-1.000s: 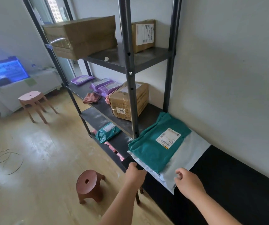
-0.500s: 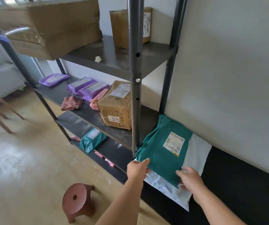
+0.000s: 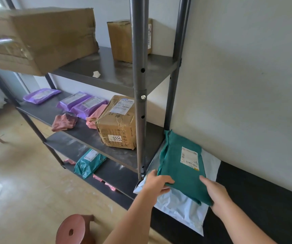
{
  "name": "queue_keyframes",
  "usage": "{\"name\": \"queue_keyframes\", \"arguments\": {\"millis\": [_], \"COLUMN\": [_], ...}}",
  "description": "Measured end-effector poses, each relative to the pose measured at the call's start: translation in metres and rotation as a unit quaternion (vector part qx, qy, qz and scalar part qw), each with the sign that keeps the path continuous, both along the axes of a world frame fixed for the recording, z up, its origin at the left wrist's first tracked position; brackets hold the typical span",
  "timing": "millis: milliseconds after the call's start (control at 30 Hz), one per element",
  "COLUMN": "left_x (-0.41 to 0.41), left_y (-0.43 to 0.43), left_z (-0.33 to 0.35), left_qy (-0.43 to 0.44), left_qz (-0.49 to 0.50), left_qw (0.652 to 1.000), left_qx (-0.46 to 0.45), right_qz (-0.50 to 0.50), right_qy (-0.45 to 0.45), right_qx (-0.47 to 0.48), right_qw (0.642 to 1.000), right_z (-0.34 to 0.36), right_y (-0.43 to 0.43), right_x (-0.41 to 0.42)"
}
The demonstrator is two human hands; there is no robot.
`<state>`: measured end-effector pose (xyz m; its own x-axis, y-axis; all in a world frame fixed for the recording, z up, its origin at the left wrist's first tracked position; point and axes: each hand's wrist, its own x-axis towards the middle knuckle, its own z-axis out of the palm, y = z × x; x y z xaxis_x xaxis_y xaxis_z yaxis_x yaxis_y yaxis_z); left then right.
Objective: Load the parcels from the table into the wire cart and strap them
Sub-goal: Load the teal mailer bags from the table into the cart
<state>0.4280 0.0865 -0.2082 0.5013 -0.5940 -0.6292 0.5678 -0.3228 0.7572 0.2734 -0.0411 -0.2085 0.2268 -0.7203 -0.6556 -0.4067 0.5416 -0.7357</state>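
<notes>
Gripping the green parcel [image 3: 182, 173] at its near end, both hands are clamped on it. The left hand [image 3: 156, 184] pinches the near-left corner with its thumb on top, and the right hand [image 3: 215, 196] holds the near-right corner with fingers curled round the edge. The green parcel, white label up, lies on a pale mailer bag [image 3: 182, 206], which rests flat on the black bench [image 3: 247, 199] against the wall. Whether the parcel's near edge is raised off the bag cannot be told. Just left of the bench stands a dark metal shelf rack [image 3: 139, 85]. Its middle shelf carries a taped cardboard box [image 3: 117, 127] marked 5556, with purple mailers [image 3: 81, 104] beside it, and a lower shelf holds a teal packet [image 3: 88, 162]. A reddish-brown stool [image 3: 74, 229] sits on the floor near the left forearm.
</notes>
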Motion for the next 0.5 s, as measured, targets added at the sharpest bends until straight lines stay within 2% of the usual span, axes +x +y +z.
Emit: {"name": "queue_keyframes", "arguments": {"millis": [100,233,400,433,500], "left_x": [-0.001,-0.001,0.003,0.003,0.005], "left_y": [0.001,0.001,-0.004,-0.006,-0.013], "left_z": [-0.002,-0.002,0.003,0.007,0.014], "left_qy": [-0.025,-0.07,-0.266,-0.281,-0.258], "left_qz": [-0.017,0.026,0.058,0.063,0.067], "left_qw": [0.999,0.997,0.958,0.953,0.961], "left_qx": [0.025,0.037,0.088,0.089,0.074], "right_qz": [-0.049,-0.077,-0.105,-0.113,-0.121], "right_qy": [-0.061,-0.1,-0.137,-0.144,-0.144], "right_qx": [0.044,0.06,0.058,0.056,0.055], "right_qw": [0.996,0.99,0.983,0.982,0.981], "right_z": [0.006,0.014,0.022,0.024,0.028], "right_y": [-0.003,-0.002,-0.003,-0.004,-0.005], "right_x": [0.0,0.004,-0.002,-0.005,-0.012]}}
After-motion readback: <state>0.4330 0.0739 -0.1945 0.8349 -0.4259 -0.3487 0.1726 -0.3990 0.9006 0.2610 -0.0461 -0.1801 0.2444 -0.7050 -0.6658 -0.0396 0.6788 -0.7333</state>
